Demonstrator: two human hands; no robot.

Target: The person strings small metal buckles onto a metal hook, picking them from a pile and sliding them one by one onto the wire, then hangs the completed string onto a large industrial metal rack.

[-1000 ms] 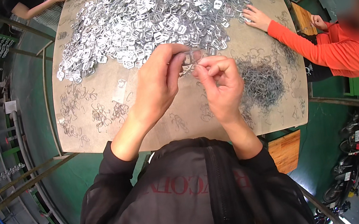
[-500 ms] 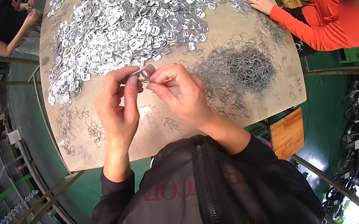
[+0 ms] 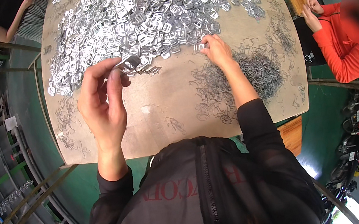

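The left hand (image 3: 104,93) pinches a metal buckle (image 3: 131,62) above the table (image 3: 157,131); the right hand (image 3: 219,52) touches another buckle (image 3: 199,47) at the buckle pile's (image 3: 152,21) edge, its grip unclear. Picking up seems the step; lifting just 1 calls for a precise pinch.

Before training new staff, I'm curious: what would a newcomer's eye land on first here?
Likely the silvery buckle heap, covering much of the far half of the table. Then the dark wire tangle at its near right, and the orange top on the picture's right.
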